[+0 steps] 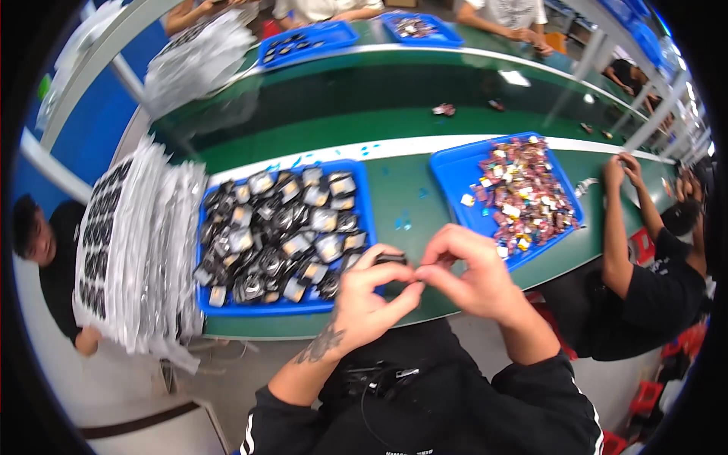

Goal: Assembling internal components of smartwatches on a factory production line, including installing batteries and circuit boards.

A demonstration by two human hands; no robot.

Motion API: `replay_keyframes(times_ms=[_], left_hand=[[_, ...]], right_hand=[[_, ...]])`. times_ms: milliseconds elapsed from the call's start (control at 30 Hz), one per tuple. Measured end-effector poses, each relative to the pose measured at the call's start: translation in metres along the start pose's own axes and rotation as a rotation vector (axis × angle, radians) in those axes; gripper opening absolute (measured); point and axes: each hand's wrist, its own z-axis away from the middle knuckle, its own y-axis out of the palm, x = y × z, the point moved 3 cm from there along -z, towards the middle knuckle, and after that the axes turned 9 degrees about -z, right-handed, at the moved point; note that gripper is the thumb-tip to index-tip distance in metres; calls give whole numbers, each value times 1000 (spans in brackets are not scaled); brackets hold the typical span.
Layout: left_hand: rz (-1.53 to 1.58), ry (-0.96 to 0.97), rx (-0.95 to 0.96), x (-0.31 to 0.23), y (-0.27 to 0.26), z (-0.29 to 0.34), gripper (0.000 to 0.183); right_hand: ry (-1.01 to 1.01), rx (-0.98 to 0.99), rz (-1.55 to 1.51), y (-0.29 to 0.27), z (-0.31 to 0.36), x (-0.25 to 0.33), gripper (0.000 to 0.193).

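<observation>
My left hand is closed around a small black part, which shows between its thumb and fingers. The fingertips of my right hand are pinched together against the right side of that part; whatever lies between them is too small to make out. Both hands meet above the front edge of the green bench. Left of them stands a blue tray heaped with black pieces, many with silvery and tan squares. To the right sits another blue tray with a pile of small reddish, white and yellow parts.
Tall stacks of white plastic trays stand at the far left, near a person in black. Blue scraps lie on the green bench. Across it are two more blue trays and several people. Co-workers in black sit at the right.
</observation>
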Motion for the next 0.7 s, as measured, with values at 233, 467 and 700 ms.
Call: replay_keyframes(times_ms=[233, 467, 700], left_hand=[[-68, -2, -24, 4, -9, 6, 13], [-66, 9, -25, 7, -10, 6, 11], [-49, 43, -7, 11, -11, 2, 12]], right_hand=[[95, 60, 6, 12, -3, 0, 13], [54, 141, 76, 13, -4, -1, 15], [89, 114, 69, 14, -6, -3, 15]])
